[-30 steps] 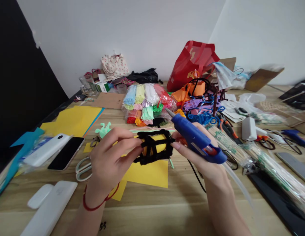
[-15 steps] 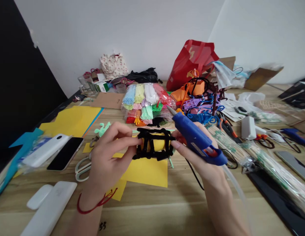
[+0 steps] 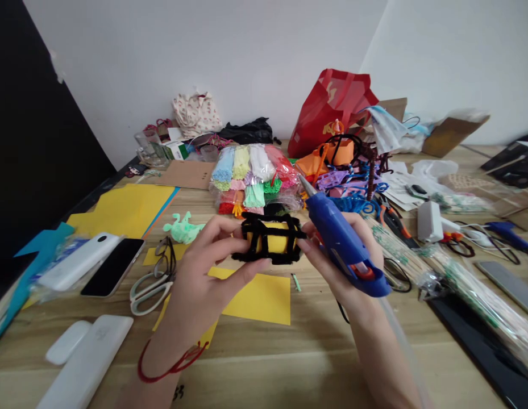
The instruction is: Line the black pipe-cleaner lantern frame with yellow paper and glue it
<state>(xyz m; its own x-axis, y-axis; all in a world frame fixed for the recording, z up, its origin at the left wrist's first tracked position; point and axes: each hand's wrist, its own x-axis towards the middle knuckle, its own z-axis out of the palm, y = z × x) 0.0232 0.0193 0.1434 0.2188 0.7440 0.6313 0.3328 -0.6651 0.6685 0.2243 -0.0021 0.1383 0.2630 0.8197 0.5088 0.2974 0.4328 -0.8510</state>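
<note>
Between my two hands, above the table, is a small lantern-like frame of black fuzzy pipe cleaners (image 3: 270, 259) around a yellow insert (image 3: 275, 244). My left hand (image 3: 212, 261) grips its left end, thumb along the lower edge and fingers at the side. A blue hot glue gun (image 3: 346, 244) rests in my right hand (image 3: 338, 284), its nozzle pointing up and left, a clear glue stick trailing from its rear. The right thumb and a fingertip also pinch the frame's right end. Yellow paper (image 3: 259, 301) lies below.
White-handled scissors (image 3: 150, 295), a phone (image 3: 113, 267) and a green pipe-cleaner figure (image 3: 182, 228) lie at left. Bagged coloured pipe cleaners (image 3: 255, 176) and a red bag (image 3: 327, 108) stand behind. Pliers (image 3: 394, 218) and bagged sticks (image 3: 489, 295) are at right.
The black frame has tilted and shifted slightly right, showing more of its yellow insert. My left thumb has moved along its lower edge. The glue gun has dropped slightly, its nozzle further right.
</note>
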